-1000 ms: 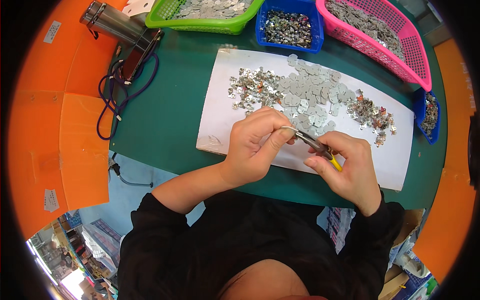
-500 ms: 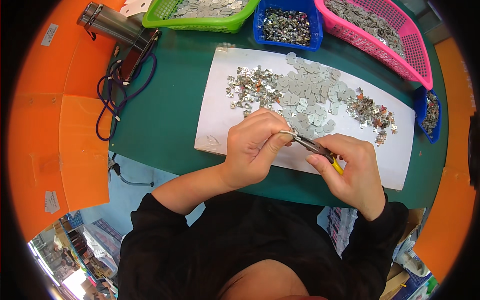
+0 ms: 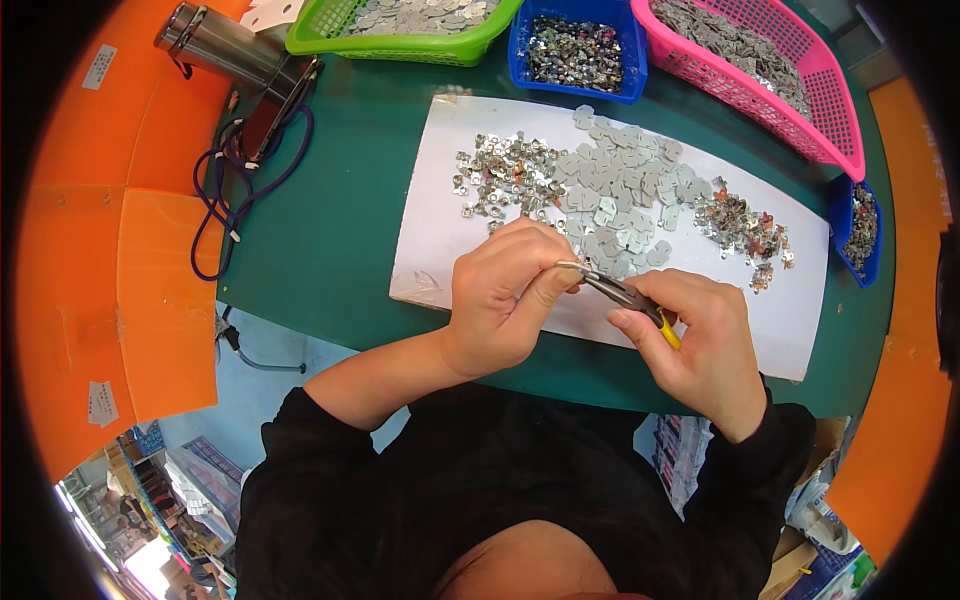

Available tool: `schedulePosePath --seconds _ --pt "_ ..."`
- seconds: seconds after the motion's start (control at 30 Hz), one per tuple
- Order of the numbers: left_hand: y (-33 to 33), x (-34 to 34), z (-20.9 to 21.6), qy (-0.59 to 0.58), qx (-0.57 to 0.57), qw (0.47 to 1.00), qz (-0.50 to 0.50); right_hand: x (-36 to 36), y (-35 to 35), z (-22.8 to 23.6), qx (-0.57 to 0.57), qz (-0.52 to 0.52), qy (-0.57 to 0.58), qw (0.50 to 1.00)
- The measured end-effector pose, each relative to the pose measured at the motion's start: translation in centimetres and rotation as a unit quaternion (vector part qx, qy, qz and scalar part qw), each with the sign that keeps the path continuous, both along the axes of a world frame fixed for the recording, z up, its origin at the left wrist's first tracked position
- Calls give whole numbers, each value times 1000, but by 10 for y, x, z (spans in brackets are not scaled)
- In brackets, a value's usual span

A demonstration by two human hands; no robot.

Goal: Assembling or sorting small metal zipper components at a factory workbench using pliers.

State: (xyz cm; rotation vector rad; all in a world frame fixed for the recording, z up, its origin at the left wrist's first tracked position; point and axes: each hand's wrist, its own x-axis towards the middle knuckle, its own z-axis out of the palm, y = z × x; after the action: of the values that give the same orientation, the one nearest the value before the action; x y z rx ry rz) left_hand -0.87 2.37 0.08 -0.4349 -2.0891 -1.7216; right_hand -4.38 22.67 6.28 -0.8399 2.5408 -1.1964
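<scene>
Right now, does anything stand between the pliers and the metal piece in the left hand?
Nothing visible does: the pliers in the right hand reach right up to the metal piece pinched in the left hand, which partly hides it.

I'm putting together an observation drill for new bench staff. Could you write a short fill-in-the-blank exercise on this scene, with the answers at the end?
1. The pliers are held in the person's ____ hand.
2. The visible part of their handle is ____.
3. On the white board, the flat grey pieces lie ____ the two piles of small shiny parts.
4. The long basket at the upper right is ____.

Missing words: right; yellow; between; pink.
</scene>
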Motion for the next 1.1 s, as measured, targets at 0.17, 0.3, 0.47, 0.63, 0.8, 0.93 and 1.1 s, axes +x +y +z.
schedulePosePath --seconds 0.17,0.3,0.47,0.63,0.8,0.93,1.1 --pt "3 1 -2 -13 18 1000 16 2 0 -4 31 -8 96 995" --pt "5 3 -2 -38 31 999 16 7 1 -10 65 -16 134 989" --pt "1 2 0 -119 89 989 -21 -1 0 -13 93 -17 284 954" --pt "-13 -8 10 98 -128 987 17 -2 14 -11 -38 -83 35 995" --pt "-11 0 15 188 -258 947 48 5 2 -15 -214 -74 -135 965" --pt "-6 1 12 216 -291 931 45 12 -2 -17 -222 -70 -101 967" --pt "0 -6 12 262 -319 909 53 13 -1 -29 -203 -65 5 977"
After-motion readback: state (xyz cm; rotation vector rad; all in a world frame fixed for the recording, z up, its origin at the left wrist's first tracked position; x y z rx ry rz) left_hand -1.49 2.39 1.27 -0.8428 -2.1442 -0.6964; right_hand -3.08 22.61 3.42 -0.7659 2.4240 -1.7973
